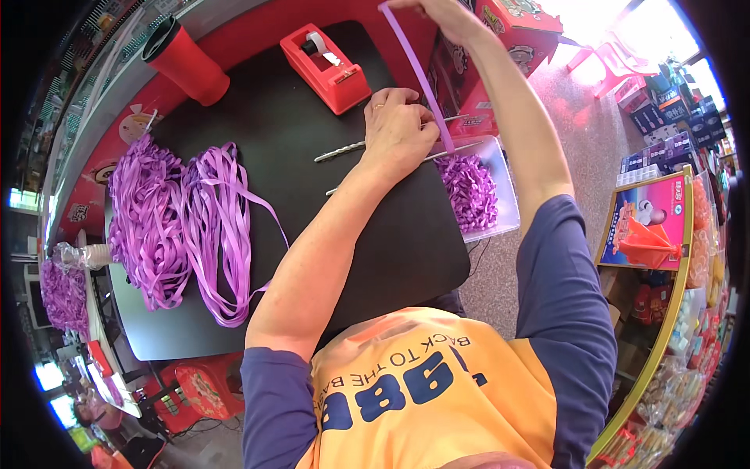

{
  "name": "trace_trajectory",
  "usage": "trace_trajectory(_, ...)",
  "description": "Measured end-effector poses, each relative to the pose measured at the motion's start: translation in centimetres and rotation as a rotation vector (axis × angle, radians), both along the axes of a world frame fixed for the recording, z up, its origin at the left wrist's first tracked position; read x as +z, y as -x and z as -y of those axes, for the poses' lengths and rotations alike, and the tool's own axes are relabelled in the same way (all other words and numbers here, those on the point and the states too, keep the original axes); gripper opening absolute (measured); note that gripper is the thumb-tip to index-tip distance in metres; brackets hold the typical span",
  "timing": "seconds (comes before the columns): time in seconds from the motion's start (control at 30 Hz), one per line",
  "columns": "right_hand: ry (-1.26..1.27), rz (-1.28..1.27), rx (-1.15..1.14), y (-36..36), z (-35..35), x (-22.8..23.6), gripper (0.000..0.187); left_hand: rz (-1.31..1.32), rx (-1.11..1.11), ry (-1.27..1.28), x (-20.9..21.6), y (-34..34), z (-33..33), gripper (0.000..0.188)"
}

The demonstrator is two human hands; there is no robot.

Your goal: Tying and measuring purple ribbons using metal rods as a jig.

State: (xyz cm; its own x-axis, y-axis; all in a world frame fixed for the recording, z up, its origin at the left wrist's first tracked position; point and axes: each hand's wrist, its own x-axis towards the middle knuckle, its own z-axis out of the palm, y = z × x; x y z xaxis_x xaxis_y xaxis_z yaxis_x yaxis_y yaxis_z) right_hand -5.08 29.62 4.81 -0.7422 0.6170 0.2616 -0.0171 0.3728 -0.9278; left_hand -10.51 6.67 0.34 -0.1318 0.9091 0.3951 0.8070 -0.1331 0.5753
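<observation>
My right hand (441, 16) is raised at the top edge, its fingers closed on the upper end of a flat purple ribbon (414, 66). The ribbon slants down taut, past the fingers of my left hand (398, 129), to the table's right edge. Curled over a thin twisted metal rod (340, 152), my left hand hides the rod's middle. A second thin rod (457, 151) runs under my left wrist and juts out past the table. Below the rod ends, a translucent white bin (506, 187) contains many short folded purple ribbon pieces (469, 191).
Two long purple ribbon bundles (148, 227) lie on the left of the black table (375, 258). A red tape dispenser (326, 69) and a red tumbler (187, 66) are at the far side. Red boxes (508, 47) stand beyond the bin. A goods shelf (664, 328) is at right.
</observation>
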Motion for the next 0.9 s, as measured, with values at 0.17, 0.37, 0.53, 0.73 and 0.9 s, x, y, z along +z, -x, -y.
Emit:
trace_trajectory(0.17,0.090,0.283,-0.059,0.2,0.0,-8.0,0.060,0.013,0.013,0.040,0.5,0.3,0.6,0.018)
trace_trajectory(0.37,-0.045,0.363,0.158,-5.0,5.2,-19.7,0.041,0.015,0.060,-0.056,-0.3,0.0,0.6,0.018)
trace_trajectory(0.53,-0.911,0.248,-0.302,-16.6,15.9,-27.4,0.035,-0.020,-0.014,-0.119,-0.3,-0.7,0.2,0.021)
trace_trajectory(0.73,-0.032,0.173,-0.327,-21.4,28.6,-16.0,0.035,-0.025,0.009,-0.109,-0.5,0.0,0.6,0.022)
trace_trajectory(0.9,-0.066,-0.004,-0.374,-21.1,30.7,-7.6,0.051,-0.013,-0.007,-0.104,-0.5,0.0,0.4,0.022)
